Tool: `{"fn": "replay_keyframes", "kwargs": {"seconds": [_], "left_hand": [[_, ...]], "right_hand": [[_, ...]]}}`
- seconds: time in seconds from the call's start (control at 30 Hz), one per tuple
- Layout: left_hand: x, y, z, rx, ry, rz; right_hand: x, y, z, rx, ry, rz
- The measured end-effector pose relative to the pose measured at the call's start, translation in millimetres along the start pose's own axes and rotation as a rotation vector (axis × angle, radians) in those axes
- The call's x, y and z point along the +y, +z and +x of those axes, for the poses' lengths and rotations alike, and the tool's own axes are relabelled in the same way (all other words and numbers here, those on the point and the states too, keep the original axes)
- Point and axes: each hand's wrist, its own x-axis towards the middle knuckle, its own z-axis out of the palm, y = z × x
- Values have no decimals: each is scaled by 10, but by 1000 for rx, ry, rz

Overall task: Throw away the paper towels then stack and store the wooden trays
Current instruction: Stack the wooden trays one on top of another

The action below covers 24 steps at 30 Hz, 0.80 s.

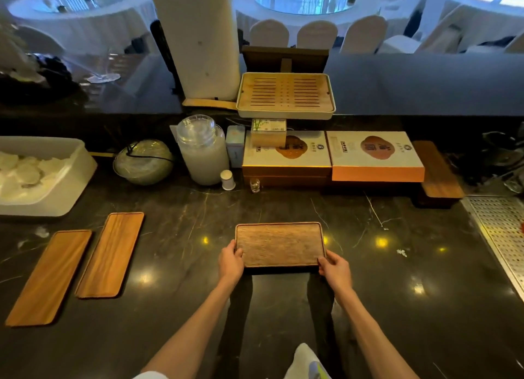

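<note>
- My left hand (231,261) grips the near-left corner of a wooden tray (279,244), thumb on the top edge, fingers tucked under the side.
- My right hand (334,268) is clamped on the tray's near-right corner the same way.
- The tray sits in front of me over the dark marble counter (397,279), its near edge casting a shadow; I cannot tell whether its far edge touches the stone.
- To my left two longer wooden trays lie flat on the counter, side by side but apart: the nearer one (49,276) and the farther one (110,254), both angled away to the right.
- Beyond them, at the left edge, a white bin (71,177) holds crumpled white paper towels (25,172).
- Further back stand a glass jar (202,152), a small white bottle (227,179), and two flat gift boxes (374,157).
- A slatted bamboo tray (285,95) rests on the raised ledge behind.
- A perforated metal drain panel (502,231) runs along my right.
</note>
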Motion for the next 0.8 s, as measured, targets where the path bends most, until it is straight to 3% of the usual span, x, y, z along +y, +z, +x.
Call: {"fn": "replay_keyframes", "kwargs": {"seconds": [0.1, 0.23, 0.33, 0.8], "left_hand": [[17, 76, 142, 22, -34, 159], [0, 152, 185, 35, -43, 212], [6, 178, 210, 60, -38, 240], [-127, 206, 183, 63, 41, 216]], "right_hand": [[54, 26, 109, 33, -19, -150], [136, 51, 143, 82, -134, -242], [166, 66, 163, 121, -122, -332], [252, 89, 144, 170, -105, -260]]}}
